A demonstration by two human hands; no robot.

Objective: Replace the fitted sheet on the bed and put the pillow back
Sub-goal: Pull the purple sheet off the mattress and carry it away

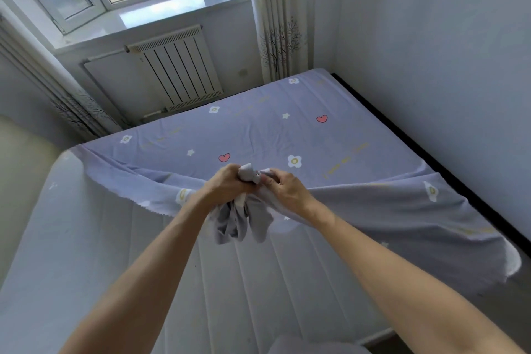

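Two hands, left hand (230,181), right hand (287,190), one sheet (258,129)

**No legible text**

Faint yellow lines of printed lettering are seen on the lilac fitted sheet (258,135), at the centre and centre right of the frame, but they are too blurred to be read. No other label, brand, number or sign can be made out anywhere in the view.
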